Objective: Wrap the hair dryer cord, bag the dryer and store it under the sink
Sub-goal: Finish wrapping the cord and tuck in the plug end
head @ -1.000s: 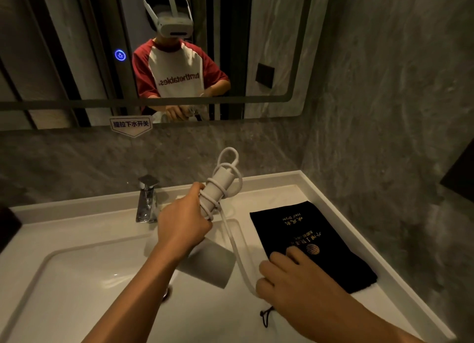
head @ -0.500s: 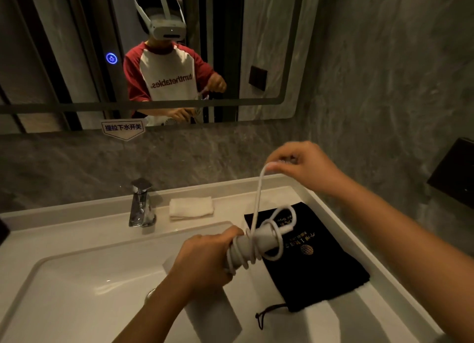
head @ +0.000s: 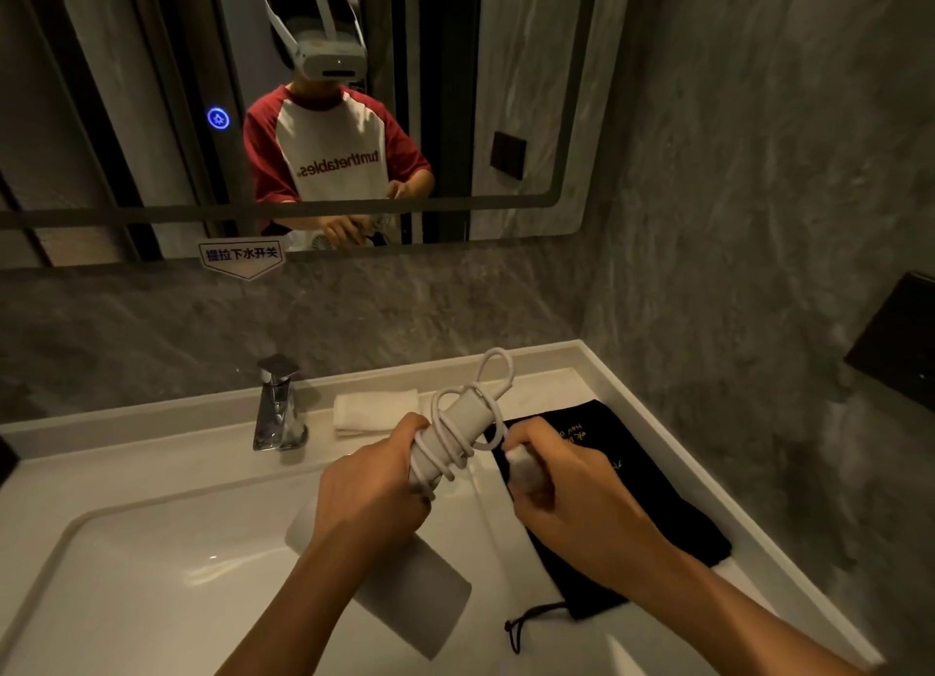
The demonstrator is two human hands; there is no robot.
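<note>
A white hair dryer [head: 405,594] hangs over the sink basin, barrel pointing down towards me and handle pointing up and away. My left hand [head: 372,493] grips the handle near its base. The white cord [head: 458,437] is wound in several loops around the handle, with one loose loop sticking up past the handle's end. My right hand [head: 571,488] holds the cord's plug end just right of the handle. A black drawstring bag [head: 632,478] with gold lettering lies flat on the counter at the right, partly under my right hand.
A chrome faucet [head: 277,404] stands behind the white sink basin [head: 152,584]. A folded white towel [head: 375,408] lies on the counter ledge. A mirror [head: 526,93] hangs above, and grey stone walls close in at the back and right. A dark wall fixture [head: 898,339] is at far right.
My right hand came down from above the counter, where it held the cord stretched up, to beside the handle. More cord now lies looped on the handle, which has tipped upward.
</note>
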